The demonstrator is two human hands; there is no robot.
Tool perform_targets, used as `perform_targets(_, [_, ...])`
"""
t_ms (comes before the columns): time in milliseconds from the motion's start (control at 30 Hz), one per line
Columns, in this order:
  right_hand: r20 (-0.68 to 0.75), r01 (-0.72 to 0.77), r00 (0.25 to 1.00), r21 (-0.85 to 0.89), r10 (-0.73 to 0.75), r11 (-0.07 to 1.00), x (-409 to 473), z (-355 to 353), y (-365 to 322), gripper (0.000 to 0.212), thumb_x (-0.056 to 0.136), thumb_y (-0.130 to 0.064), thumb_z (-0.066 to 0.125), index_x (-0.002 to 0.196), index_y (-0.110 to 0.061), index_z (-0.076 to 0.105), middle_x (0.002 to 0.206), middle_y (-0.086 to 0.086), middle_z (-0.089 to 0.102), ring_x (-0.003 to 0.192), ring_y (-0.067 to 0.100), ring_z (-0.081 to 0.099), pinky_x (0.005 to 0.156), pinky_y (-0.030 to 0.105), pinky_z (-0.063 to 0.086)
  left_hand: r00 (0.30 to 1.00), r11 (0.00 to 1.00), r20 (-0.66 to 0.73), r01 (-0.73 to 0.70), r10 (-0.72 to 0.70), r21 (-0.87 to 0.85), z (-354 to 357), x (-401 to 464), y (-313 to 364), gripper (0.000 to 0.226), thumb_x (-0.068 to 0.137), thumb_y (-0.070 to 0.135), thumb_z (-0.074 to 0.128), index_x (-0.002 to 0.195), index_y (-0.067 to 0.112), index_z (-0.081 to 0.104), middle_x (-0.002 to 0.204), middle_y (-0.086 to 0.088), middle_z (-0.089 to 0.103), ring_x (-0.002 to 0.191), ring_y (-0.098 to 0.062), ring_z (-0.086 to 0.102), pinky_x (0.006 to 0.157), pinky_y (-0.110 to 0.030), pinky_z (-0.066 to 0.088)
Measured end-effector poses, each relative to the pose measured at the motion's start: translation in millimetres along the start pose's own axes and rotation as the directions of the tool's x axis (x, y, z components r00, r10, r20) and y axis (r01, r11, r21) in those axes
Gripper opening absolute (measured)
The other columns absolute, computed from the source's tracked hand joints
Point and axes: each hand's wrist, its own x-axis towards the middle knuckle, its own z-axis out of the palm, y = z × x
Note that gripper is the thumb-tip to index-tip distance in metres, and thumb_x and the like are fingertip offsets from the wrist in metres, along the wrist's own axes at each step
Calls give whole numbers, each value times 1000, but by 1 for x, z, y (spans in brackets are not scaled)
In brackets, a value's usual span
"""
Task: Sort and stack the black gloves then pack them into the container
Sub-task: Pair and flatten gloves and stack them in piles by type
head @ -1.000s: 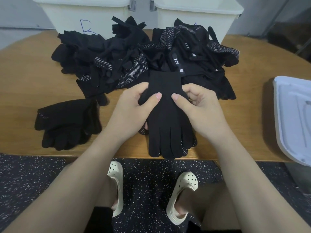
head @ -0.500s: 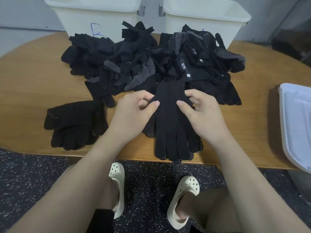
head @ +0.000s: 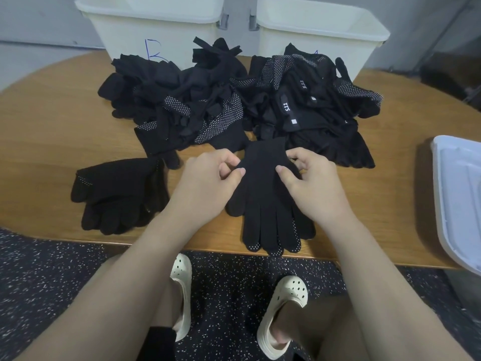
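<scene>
A flat black glove pair [head: 263, 194] lies on the wooden table [head: 52, 142] near its front edge, fingers toward me, dotted fingertips showing underneath. My left hand [head: 205, 183] pinches the pair's left edge near the cuff. My right hand [head: 309, 183] pinches the right edge, thumb on top. A big heap of loose black gloves [head: 234, 105] fills the middle of the table. To the left lies a small stack of sorted gloves [head: 119, 194]. Two cream containers [head: 156, 24] [head: 320, 29] stand behind the heap.
A white lid or tray [head: 460, 199] rests at the table's right edge. The left container carries a blue handwritten letter. Below the table edge are my knees, pale clogs and a speckled dark floor.
Both hands slid a little up the glove pair toward its cuff and keep pinching its edges. The pair stays flat in the same spot; the view tilted slightly.
</scene>
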Motion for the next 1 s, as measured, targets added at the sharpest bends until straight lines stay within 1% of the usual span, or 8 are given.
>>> perform_targets(67, [-9, -9, 1000, -78, 9, 997, -1, 0, 0, 29, 97, -33, 69, 124, -22, 69, 100, -2, 72, 77, 9, 53, 74, 27, 47, 1000, 1000, -4, -1, 1, 27, 1, 0, 0, 10, 97, 28, 68, 103, 20, 70, 59, 5, 64, 59, -7, 64, 83, -37, 55])
perform_targets(167, [-21, -36, 999, -121, 34, 992, -2, 0, -4, 33, 96, -37, 68, 126, -24, 68, 111, 1, 75, 92, 17, 66, 83, 31, 54, 1000, 999, -15, -3, 4, 51, 3, 2, -1, 12, 97, 29, 68, 105, 20, 71, 60, 7, 64, 63, -6, 62, 80, -38, 56])
perform_targets(267, [-54, -49, 998, -158, 41, 986, -3, 0, -8, 34, 97, -43, 64, 124, -22, 70, 112, 3, 74, 103, 22, 68, 82, 29, 50, 1000, 997, -17, -14, 16, 80, 4, 3, -2, 17, 97, 31, 67, 112, 23, 72, 66, 8, 63, 69, -7, 62, 77, -35, 55])
perform_targets(367, [-114, -40, 993, -239, 13, 970, -5, 0, -14, 39, 100, -51, 57, 118, -20, 72, 107, 2, 75, 99, 23, 70, 79, 35, 53, 999, 993, -30, -34, 38, 114, 7, 2, -1, 20, 98, 30, 67, 115, 23, 74, 63, 14, 57, 68, -6, 59, 68, -22, 50])
perform_targets(500, [-182, -33, 983, -328, -28, 944, -4, 8, -18, 36, 101, -49, 56, 111, -18, 72, 100, 2, 75, 93, 27, 71, 75, 39, 57, 996, 979, -15, -89, 93, 181, 10, 0, 1, 22, 99, 29, 67, 116, 20, 75, 61, 18, 52, 69, -13, 61, 70, -32, 54])
perform_targets(767, [-200, -67, 979, -424, -22, 903, -6, 11, -16, 27, 101, -40, 60, 112, -18, 71, 107, 1, 73, 95, 28, 70, 68, 32, 41, 995, 958, -75, -47, 71, 284, 15, 0, 3, 21, 94, 36, 71, 108, 19, 72, 71, 12, 57, 72, -12, 61, 62, -22, 42])
perform_targets(900, [-177, -42, 983, -427, -38, 903, -6, 13, -14, 26, 102, -39, 60, 115, -18, 70, 111, 2, 72, 97, 29, 69, 70, 35, 46, 954, 888, -51, -255, 296, 383, 18, 2, 8, 28, 96, 26, 68, 122, 17, 67, 108, 3, 56, 101, -18, 57, 81, -37, 52])
perform_targets(1000, [-141, -5, 988, -397, -56, 918, -5, 10, -12, 27, 101, -38, 62, 118, -18, 69, 114, 3, 72, 102, 28, 69, 76, 39, 53, 900, 843, 194, -433, 389, 319, 20, 9, 3, 43, 104, 21, 55, 147, 18, 54, 149, 0, 51, 138, -21, 43, 115, -42, 38])
